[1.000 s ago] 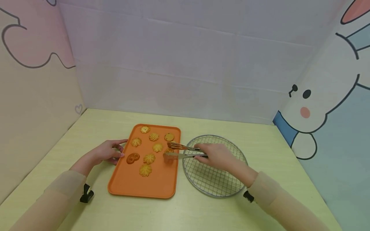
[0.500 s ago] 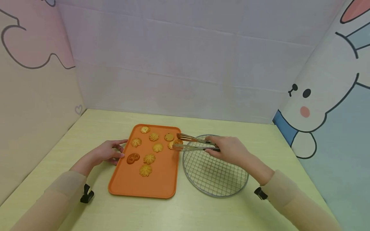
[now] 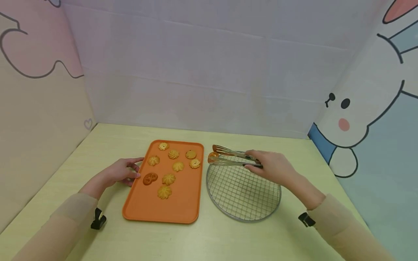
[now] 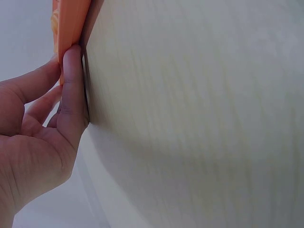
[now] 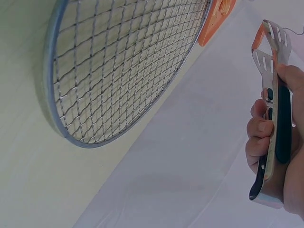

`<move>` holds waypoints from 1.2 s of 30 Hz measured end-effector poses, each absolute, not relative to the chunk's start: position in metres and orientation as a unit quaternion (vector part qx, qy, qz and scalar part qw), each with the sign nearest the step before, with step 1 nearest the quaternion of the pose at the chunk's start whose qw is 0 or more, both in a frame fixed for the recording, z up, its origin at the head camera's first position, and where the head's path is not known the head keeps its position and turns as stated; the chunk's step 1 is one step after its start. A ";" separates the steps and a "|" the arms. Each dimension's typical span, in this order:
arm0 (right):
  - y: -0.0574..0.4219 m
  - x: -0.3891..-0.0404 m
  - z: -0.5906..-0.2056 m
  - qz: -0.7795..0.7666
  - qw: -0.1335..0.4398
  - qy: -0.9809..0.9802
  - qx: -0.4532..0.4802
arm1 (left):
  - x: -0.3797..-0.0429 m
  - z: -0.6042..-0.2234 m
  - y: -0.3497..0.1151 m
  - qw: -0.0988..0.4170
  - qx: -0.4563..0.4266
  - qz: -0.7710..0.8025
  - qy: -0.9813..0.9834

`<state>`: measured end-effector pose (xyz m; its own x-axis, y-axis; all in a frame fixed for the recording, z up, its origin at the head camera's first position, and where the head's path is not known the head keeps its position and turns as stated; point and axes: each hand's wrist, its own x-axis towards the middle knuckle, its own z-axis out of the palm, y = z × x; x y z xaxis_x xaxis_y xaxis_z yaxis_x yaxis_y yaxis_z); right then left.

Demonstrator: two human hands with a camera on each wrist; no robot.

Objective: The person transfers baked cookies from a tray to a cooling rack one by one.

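Observation:
My right hand (image 3: 272, 166) grips metal serving tongs (image 5: 274, 109) with slotted ends and dark handle grips. Between the tong tips is a small brown pretzel-shaped cookie (image 3: 213, 156), held above the table near the left rim of a round wire rack (image 3: 243, 192). My left hand (image 3: 122, 172) pinches the left edge of an orange tray (image 3: 160, 214); in the left wrist view its fingers (image 4: 72, 76) are at the tray rim. Several golden cookies (image 3: 168, 179) and one brown pretzel (image 3: 150, 178) lie on the tray.
The tray and the rack lie side by side on a pale wood-grain table (image 3: 202, 239). A lilac backdrop (image 3: 202, 72) rises behind it, with printed side panels to the left and right.
My right hand has moved right, lifting the brown pretzel off the tray with the tongs and over to the rack's left rim. My left hand has stayed at the tray's edge.

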<state>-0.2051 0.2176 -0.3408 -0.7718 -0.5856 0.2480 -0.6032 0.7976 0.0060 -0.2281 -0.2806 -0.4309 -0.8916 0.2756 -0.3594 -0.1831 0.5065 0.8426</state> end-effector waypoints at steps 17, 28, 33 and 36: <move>0.249 -0.216 -0.349 0.039 0.108 -0.952 0.282 | -0.225 -0.426 -0.278 0.236 0.031 0.494 0.836; 0.260 -0.225 -0.369 0.048 0.102 -0.955 0.276 | -0.226 -0.426 -0.279 0.236 0.021 0.494 0.837; 0.263 -0.231 -0.379 0.050 0.089 -0.958 0.268 | -0.225 -0.426 -0.279 0.237 0.019 0.494 0.836; 0.264 -0.233 -0.385 0.049 0.083 -0.961 0.260 | -0.226 -0.427 -0.279 0.237 0.022 0.494 0.836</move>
